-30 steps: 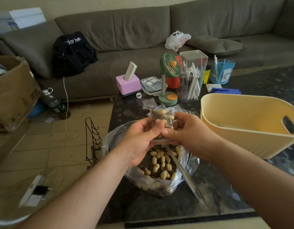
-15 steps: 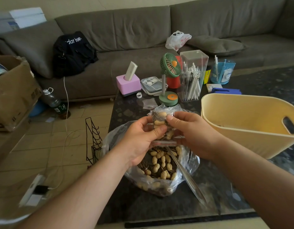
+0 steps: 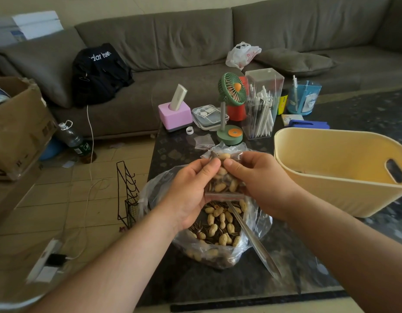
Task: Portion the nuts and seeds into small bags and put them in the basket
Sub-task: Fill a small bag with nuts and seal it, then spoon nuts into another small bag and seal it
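While both hands meet over the dark table (image 3: 285, 256), they hold a small clear bag (image 3: 225, 177) packed with peanuts and dark seeds between them. The left hand (image 3: 191, 190) grips the bag's left side, thumb pressed on the front near the top. The right hand (image 3: 261, 179) grips the right side, its thumb tip almost touching the left thumb. A red zip strip runs along the bag's lower edge, just above the big plastic bag (image 3: 209, 242) that lies open on the table below the hands, holding loose peanuts and seeds. A metal spoon (image 3: 254, 242) rests in the big bag, its handle slanting toward the near right. The yellow basket (image 3: 331, 184) stands on the table just to the right of the right hand. Behind the hands stand a green desk fan (image 3: 231, 105) and a clear box of pens (image 3: 262, 109).
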The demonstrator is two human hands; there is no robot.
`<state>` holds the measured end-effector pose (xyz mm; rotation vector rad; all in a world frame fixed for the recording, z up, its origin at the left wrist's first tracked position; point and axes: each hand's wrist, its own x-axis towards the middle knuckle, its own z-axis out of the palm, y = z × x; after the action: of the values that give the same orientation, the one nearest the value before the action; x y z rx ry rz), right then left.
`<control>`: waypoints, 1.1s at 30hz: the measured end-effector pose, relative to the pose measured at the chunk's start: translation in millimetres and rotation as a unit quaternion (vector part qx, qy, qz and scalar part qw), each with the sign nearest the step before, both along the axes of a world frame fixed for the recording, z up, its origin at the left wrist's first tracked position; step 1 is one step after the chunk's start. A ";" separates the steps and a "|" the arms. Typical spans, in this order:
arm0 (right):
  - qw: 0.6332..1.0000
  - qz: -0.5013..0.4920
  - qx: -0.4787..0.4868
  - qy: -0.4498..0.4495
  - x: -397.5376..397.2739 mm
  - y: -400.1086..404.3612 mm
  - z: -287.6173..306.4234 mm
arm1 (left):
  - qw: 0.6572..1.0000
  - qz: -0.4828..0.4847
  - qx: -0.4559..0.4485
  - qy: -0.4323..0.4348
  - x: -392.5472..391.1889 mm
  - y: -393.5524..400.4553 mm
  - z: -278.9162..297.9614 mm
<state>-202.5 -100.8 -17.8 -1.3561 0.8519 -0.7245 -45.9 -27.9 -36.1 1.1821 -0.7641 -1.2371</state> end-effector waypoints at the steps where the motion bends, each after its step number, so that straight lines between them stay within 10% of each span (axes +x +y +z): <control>1: 1.000 -0.005 -0.002 -0.003 0.1 -0.6 0.3 | 1.000 0.006 -0.005 -0.004 -0.2 -0.2 0.4; 14: 0.998 0.036 -0.017 -0.052 -38.0 -18.6 57.1 | 0.999 0.021 -0.021 -0.020 -29.8 -18.5 8.0; 23: 0.915 -0.150 -0.248 0.279 -126.9 -95.2 67.6 | 0.945 -0.048 0.063 -0.318 -81.2 -91.5 8.9; 33: 0.800 0.079 -0.226 0.551 -152.3 -106.9 34.1 | 0.907 -0.009 -0.037 -0.419 -95.9 -68.0 -1.5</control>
<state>-354.9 -207.7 16.3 -2.3070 1.4877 0.1118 -141.8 -95.9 -37.6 1.6578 -1.4339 -0.6613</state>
